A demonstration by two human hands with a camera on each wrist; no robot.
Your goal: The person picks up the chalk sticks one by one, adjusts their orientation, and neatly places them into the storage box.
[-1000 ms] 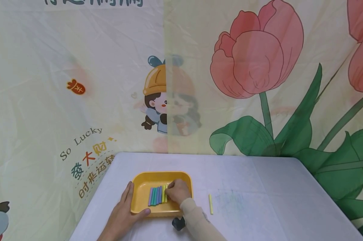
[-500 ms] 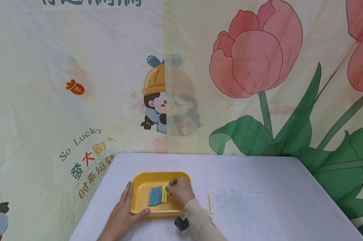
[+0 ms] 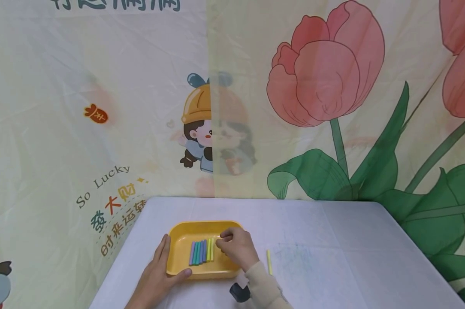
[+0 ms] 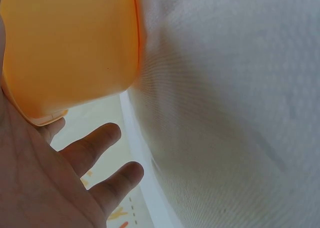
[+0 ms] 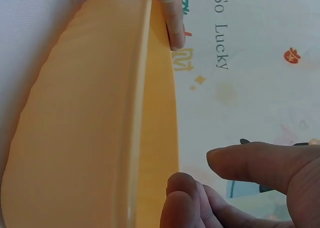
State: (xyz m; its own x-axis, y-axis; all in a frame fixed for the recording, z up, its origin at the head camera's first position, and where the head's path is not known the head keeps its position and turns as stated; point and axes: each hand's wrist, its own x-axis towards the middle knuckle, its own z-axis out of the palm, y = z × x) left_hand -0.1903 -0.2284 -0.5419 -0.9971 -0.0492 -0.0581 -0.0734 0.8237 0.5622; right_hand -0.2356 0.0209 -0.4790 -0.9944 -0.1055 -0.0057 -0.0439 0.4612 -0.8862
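A yellow tray (image 3: 178, 270) stands on the white table, holding a side-by-side row of thin coloured sticks (image 3: 201, 252) that look like chalk: purple, teal, blue and yellow. My left hand (image 3: 157, 270) grips the tray's near left corner, thumb over the front rim and fingers along the left side. In the left wrist view, two fingers (image 4: 117, 185) point past the tray wall. Over the tray's right part hovers my right hand (image 3: 238, 248), just right of the row. Its thumb and forefinger are apart with nothing between them in the right wrist view. One yellow stick (image 3: 269, 262) lies outside, right of the tray.
A black object (image 3: 240, 292) is at the right wrist, beside the sleeve. The tablecloth (image 3: 352, 257) carries a faint blue-green smudge (image 3: 298, 255) to the right. Behind the table hangs a printed cloth (image 3: 232, 98) with tulips and a cartoon figure.
My right hand has drawn back to the right from the last yellow stick in the row, and its fingers have come off it. The left hand and the tray have stayed in place.
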